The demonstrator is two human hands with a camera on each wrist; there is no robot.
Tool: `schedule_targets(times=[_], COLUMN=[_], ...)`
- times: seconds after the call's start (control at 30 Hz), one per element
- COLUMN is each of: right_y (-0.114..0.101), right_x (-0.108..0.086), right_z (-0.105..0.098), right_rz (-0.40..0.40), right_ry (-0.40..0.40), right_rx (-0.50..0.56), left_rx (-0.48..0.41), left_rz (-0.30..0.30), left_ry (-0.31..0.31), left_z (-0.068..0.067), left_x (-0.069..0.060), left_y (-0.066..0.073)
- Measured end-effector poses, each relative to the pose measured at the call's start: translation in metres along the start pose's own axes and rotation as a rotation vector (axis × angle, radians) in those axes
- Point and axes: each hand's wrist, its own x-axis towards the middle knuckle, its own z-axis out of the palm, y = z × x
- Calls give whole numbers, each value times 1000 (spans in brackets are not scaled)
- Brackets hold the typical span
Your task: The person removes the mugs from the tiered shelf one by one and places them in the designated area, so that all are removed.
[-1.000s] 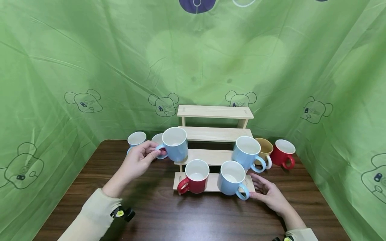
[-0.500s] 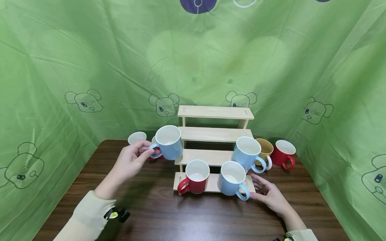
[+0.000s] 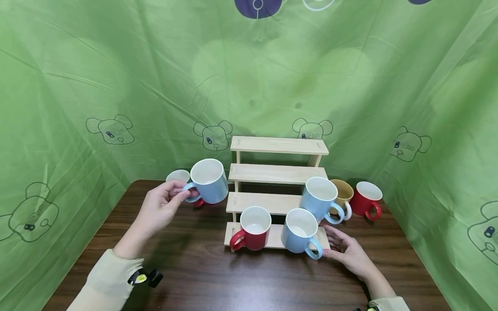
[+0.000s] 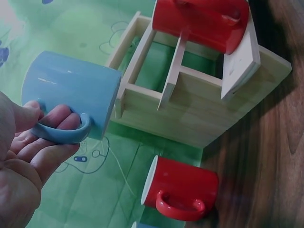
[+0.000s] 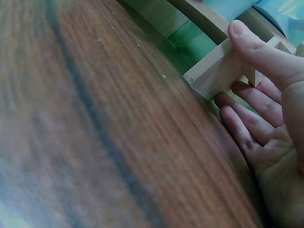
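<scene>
Pinched by the left hand (image 3: 160, 206), the blue mug (image 3: 210, 183) is carried farther leftward, unshelved, from the rack (image 3: 278, 173) loosely gripped by the right hand (image 3: 347, 252).

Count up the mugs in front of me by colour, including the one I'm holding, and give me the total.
Blue mugs: 4 (one in your left hand, two on the wooden rack, one partly hidden at the back left)
Red mugs: 3 (one on the rack, one to each side of it)
Yellow mug: 1
Total: 8 mugs in view
</scene>
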Motion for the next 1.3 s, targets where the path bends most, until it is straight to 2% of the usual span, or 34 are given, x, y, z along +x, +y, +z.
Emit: schedule_targets(times=[0.1, 0.3, 0.57, 0.93, 1.07, 1.3], right_y=[0, 1, 2, 2, 1, 2], right_x=[0, -1, -2, -1, -1, 0], right_z=[0, -1, -1, -2, -2, -2], right_rz=[0, 24, 24, 26, 38, 18], right_ry=[-3, 8, 16, 7, 9, 9], right_rx=[0, -3, -14, -2, -7, -16], left_rx=[-14, 15, 29, 168, 219, 227], left_rz=[-16, -56, -68, -112, -109, -117], left_ry=[10, 39, 81, 105, 115, 123], left_z=[-2, -2, -2, 0, 2, 6], left_x=[-2, -6, -15, -32, -37, -45], left_y=[-2, -8, -26, -52, -61, -75])
